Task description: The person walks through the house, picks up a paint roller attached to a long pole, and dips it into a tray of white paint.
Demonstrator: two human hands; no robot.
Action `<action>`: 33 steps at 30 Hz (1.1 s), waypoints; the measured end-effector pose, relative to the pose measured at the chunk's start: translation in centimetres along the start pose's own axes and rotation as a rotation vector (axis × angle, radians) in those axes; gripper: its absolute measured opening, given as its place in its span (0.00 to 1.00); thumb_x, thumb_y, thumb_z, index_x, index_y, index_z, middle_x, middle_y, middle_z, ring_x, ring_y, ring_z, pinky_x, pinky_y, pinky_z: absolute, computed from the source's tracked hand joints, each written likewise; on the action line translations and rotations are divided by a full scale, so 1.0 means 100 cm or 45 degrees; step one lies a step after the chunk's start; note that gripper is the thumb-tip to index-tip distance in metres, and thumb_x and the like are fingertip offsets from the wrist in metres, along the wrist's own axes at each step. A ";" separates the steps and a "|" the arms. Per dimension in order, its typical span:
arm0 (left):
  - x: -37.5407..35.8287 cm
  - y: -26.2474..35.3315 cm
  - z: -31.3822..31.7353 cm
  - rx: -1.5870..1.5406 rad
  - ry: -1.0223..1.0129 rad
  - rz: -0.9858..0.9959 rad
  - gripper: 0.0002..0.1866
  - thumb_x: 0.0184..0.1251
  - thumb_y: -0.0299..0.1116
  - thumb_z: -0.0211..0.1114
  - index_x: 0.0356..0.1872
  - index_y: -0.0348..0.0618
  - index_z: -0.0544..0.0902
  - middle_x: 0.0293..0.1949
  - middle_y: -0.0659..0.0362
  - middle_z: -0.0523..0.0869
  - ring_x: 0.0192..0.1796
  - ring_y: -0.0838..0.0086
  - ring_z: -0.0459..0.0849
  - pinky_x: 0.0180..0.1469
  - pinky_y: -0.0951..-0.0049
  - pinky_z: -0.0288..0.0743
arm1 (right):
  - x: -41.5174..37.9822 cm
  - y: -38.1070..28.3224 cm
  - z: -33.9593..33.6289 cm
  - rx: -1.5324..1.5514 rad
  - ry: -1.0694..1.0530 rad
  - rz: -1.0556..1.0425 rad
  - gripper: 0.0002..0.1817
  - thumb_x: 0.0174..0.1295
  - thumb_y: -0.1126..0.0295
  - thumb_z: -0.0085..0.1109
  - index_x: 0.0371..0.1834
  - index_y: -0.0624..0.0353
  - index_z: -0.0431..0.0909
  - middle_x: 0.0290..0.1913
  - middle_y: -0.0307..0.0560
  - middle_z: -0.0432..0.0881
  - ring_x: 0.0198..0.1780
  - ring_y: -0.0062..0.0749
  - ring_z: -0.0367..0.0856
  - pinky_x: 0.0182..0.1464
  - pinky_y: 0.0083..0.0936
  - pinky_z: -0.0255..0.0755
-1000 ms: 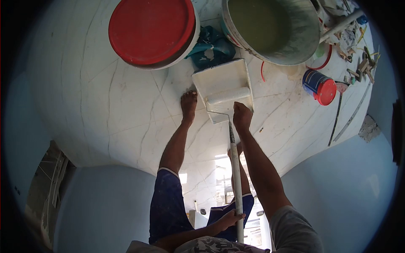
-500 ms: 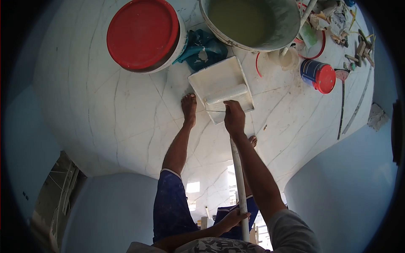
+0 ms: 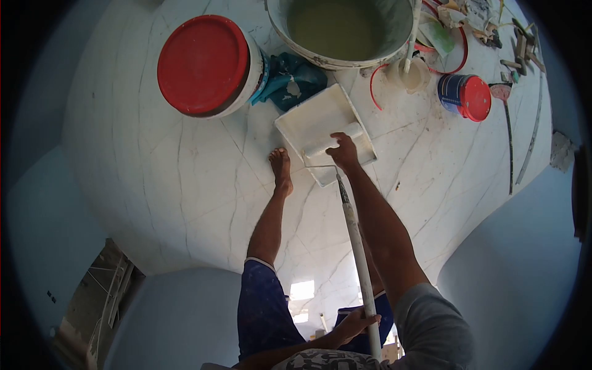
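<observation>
My left hand (image 3: 356, 324) is closed around the lower part of a long white pole (image 3: 361, 259), close to my body. At the pole's far end, a thin wire frame leads to a white paint roller (image 3: 319, 149), which lies across a paint tray (image 3: 293, 118). The tray is coated in whitish paint and sits on the floor. Over the roller's middle reaches my right hand (image 3: 345, 152), its thumb and index finger apart and right at the sleeve. Its other fingers are partly hidden.
A red-lidded bucket (image 3: 203, 65) and a teal cloth or bag (image 3: 296, 80) lie beyond the tray. Nearby are a large tub of murky liquid (image 3: 401, 31), a blue can with red lid (image 3: 453, 95) and a long-handled tool (image 3: 509, 142). My bare foot (image 3: 280, 166) stands left of the tray.
My right hand has moved from the wire frame by the pole's end up over the roller, its fingers spreading. The frame and pole tip now show. My left hand keeps its hold.
</observation>
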State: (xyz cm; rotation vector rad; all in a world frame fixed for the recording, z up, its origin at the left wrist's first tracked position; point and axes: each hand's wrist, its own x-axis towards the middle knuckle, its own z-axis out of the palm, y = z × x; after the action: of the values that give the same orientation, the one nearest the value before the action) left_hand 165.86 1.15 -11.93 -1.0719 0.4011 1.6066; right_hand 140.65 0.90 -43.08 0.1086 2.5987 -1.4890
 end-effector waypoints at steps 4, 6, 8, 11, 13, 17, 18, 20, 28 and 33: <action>-0.014 -0.032 0.023 0.023 0.019 -0.109 0.16 0.59 0.39 0.60 0.40 0.37 0.71 0.34 0.56 0.78 0.39 0.73 0.77 0.41 0.72 0.71 | 0.013 -0.039 -0.032 -0.297 -0.110 0.359 0.06 0.37 0.72 0.57 0.17 0.60 0.71 0.16 0.50 0.73 0.23 0.44 0.76 0.30 0.32 0.70; -0.014 -0.042 0.029 0.033 0.051 -0.101 0.16 0.59 0.39 0.59 0.39 0.37 0.71 0.34 0.56 0.78 0.39 0.73 0.77 0.40 0.72 0.71 | 0.013 -0.037 -0.042 -0.226 -0.217 0.498 0.06 0.37 0.73 0.57 0.20 0.61 0.73 0.18 0.50 0.75 0.25 0.40 0.77 0.32 0.30 0.70; -0.012 -0.044 0.034 0.014 0.100 -0.107 0.15 0.60 0.39 0.58 0.39 0.37 0.70 0.33 0.56 0.78 0.39 0.73 0.77 0.41 0.72 0.71 | 0.000 -0.020 -0.048 0.571 -0.415 0.644 0.22 0.39 0.72 0.61 0.43 0.64 0.73 0.41 0.55 0.77 0.45 0.36 0.75 0.46 0.28 0.68; -0.014 -0.050 0.047 -0.004 0.173 0.003 0.15 0.61 0.39 0.57 0.38 0.37 0.70 0.33 0.57 0.78 0.38 0.73 0.77 0.41 0.71 0.72 | -0.018 -0.073 -0.095 0.496 -0.333 0.870 0.40 0.42 0.66 0.66 0.60 0.63 0.59 0.59 0.57 0.63 0.61 0.38 0.61 0.58 0.31 0.58; -0.003 -0.075 0.047 -0.064 0.217 0.126 0.14 0.62 0.40 0.56 0.36 0.38 0.69 0.30 0.57 0.77 0.34 0.71 0.77 0.39 0.70 0.73 | -0.052 -0.084 -0.140 0.570 -0.430 0.776 0.39 0.48 0.63 0.63 0.62 0.63 0.55 0.62 0.56 0.59 0.64 0.40 0.56 0.61 0.31 0.54; -0.011 -0.080 0.070 -0.252 0.250 0.335 0.14 0.62 0.40 0.55 0.35 0.38 0.68 0.25 0.56 0.76 0.28 0.68 0.78 0.31 0.66 0.76 | -0.175 -0.173 -0.298 0.402 -0.695 0.559 0.21 0.55 0.69 0.54 0.52 0.65 0.67 0.46 0.46 0.75 0.47 0.30 0.74 0.50 0.24 0.67; -0.012 -0.084 0.075 -0.269 0.251 0.376 0.14 0.62 0.40 0.55 0.35 0.38 0.67 0.24 0.55 0.75 0.26 0.67 0.78 0.29 0.65 0.77 | -0.207 -0.197 -0.341 0.127 -0.769 0.575 0.18 0.56 0.73 0.52 0.50 0.64 0.68 0.40 0.42 0.77 0.41 0.29 0.75 0.45 0.23 0.69; -0.012 -0.090 0.083 -0.228 0.240 0.465 0.13 0.62 0.37 0.56 0.36 0.37 0.67 0.25 0.55 0.75 0.26 0.67 0.78 0.29 0.65 0.78 | -0.289 -0.202 -0.397 0.614 -0.573 1.001 0.19 0.58 0.62 0.53 0.49 0.63 0.70 0.35 0.38 0.76 0.34 0.20 0.74 0.35 0.18 0.69; -0.009 -0.120 0.130 -0.087 0.383 0.623 0.10 0.59 0.32 0.58 0.34 0.37 0.69 0.23 0.57 0.73 0.23 0.70 0.76 0.27 0.67 0.79 | -0.488 -0.311 -0.555 0.797 -0.911 1.670 0.22 0.62 0.51 0.42 0.47 0.59 0.67 0.27 0.42 0.74 0.25 0.24 0.74 0.28 0.23 0.71; -0.015 -0.158 0.152 0.034 0.534 0.644 0.16 0.59 0.30 0.58 0.45 0.40 0.63 0.26 0.57 0.72 0.23 0.71 0.76 0.26 0.66 0.80 | -0.534 -0.379 -0.601 0.555 -0.825 1.529 0.19 0.64 0.57 0.40 0.50 0.60 0.62 0.25 0.45 0.72 0.19 0.28 0.73 0.22 0.23 0.72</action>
State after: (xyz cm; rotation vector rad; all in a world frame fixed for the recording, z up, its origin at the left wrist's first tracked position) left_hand 173.59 16.58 1.60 -1.3623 1.0367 1.7948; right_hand 182.94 34.00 27.70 0.8671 1.1984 -1.2118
